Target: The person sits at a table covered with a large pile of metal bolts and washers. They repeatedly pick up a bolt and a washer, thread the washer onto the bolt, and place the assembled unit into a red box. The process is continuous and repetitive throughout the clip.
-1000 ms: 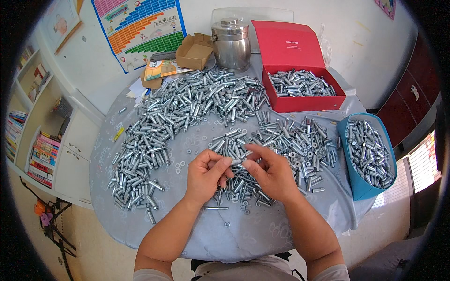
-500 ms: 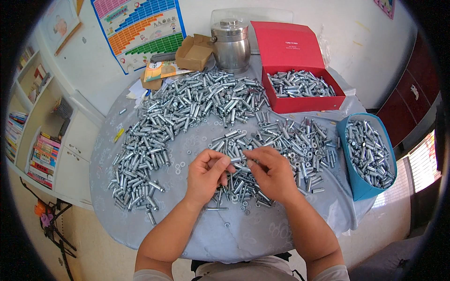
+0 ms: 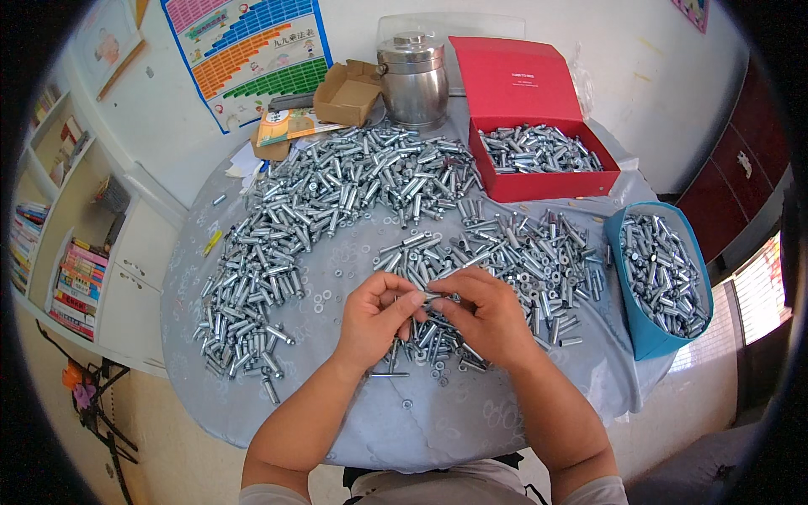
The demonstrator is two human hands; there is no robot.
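Observation:
Above the near part of the table, my left hand (image 3: pixel 375 318) and my right hand (image 3: pixel 486 316) meet at the fingertips. Both pinch a small silver anchor bolt (image 3: pixel 430 297), mostly covered by the fingers. Below and behind them spreads a heap of loose metal sleeves, bolts, washers and nuts (image 3: pixel 539 257). A larger curved pile of silver anchor bolts (image 3: pixel 337 189) runs from the back of the table round to the left side.
A red lidded box (image 3: pixel 551 187) at the back right and a teal bin (image 3: pixel 637 311) at the right edge hold similar bolts. A steel canister (image 3: pixel 413 88), a cardboard box (image 3: pixel 348 94) and a yellow cutter (image 3: pixel 213 243) lie around the grey-covered table (image 3: pixel 353 429).
My right hand's fingers have closed in on the bolt and my fingertips are nearer together. The bolt, partly visible before, is now more hidden. The piles look the same.

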